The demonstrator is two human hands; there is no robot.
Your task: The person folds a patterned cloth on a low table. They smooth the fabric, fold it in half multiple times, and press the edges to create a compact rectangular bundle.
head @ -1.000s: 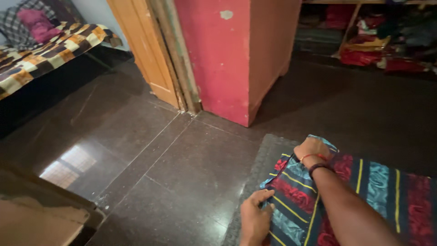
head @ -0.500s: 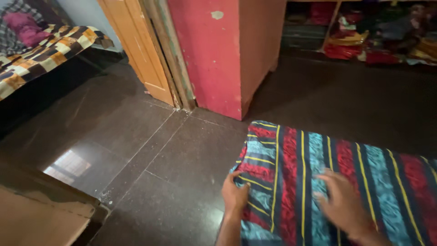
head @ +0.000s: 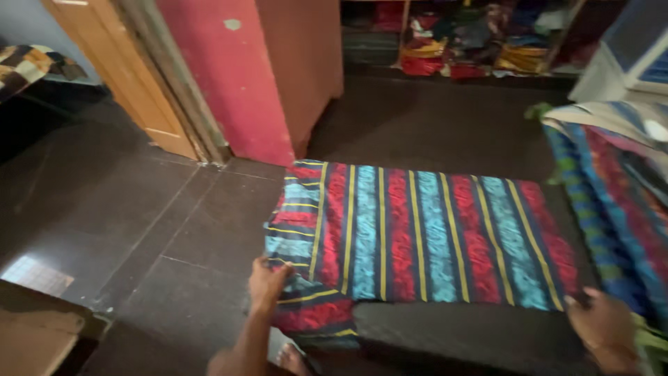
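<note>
striped cloth (head: 424, 237), red, blue and dark bands with thin yellow lines, lies spread flat on a dark mat (head: 445, 334) on the dark tiled floor (head: 139, 209), just in front of the red cabinet (head: 236, 76). most of it reads smooth and square; the right and far edges look straight. the left end is the unfinished bit: a flap hangs off the near-left corner, bunched and doubled over past the mat edge.

your left hand (head: 268, 282) sits on that near-left corner, fingers curled and closed onto the fabric, pinching the bunched edge. your right hand (head: 602, 324) is at the near-right corner, touching or just beside the cloth edge; can't tell if it's gripping or just pressing, fingers are blurred and partly cut off.

my read: spreading is mostly done, left corner flap not yet sorted.

another striped cloth pile (head: 612, 160) sits to the right, apart from this one. shelf of folded fabrics (head: 473, 35) at the back
</note>
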